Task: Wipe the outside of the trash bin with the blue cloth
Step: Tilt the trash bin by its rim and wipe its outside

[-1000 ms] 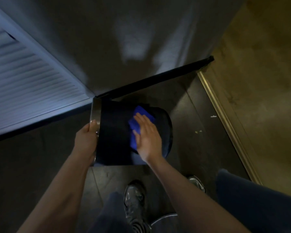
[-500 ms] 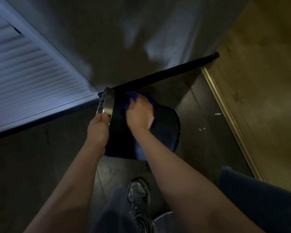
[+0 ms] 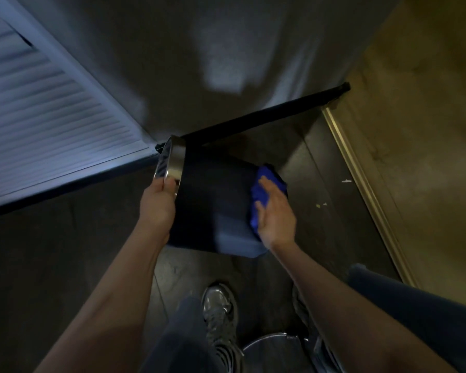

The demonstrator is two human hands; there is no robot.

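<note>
No brand, label or writing can be read on anything here. The trash bin (image 3: 213,205) is dark with a shiny metal rim (image 3: 175,162) and is tipped on its side above the dark floor (image 3: 51,265), its rim end toward the louvered door (image 3: 46,117) and its base toward the metal threshold strip (image 3: 361,184). The left hand (image 3: 156,203) has its fingers clenched around the rim. The right hand (image 3: 276,214) lies flat, fingers spread and pressing the blue cloth (image 3: 264,189) against the bin's base end (not closed around it). A grey wall (image 3: 213,63) rises behind. Below, a sneaker (image 3: 218,310) stands on the floor near a round metal object (image 3: 275,351) at the bottom edge.
</note>
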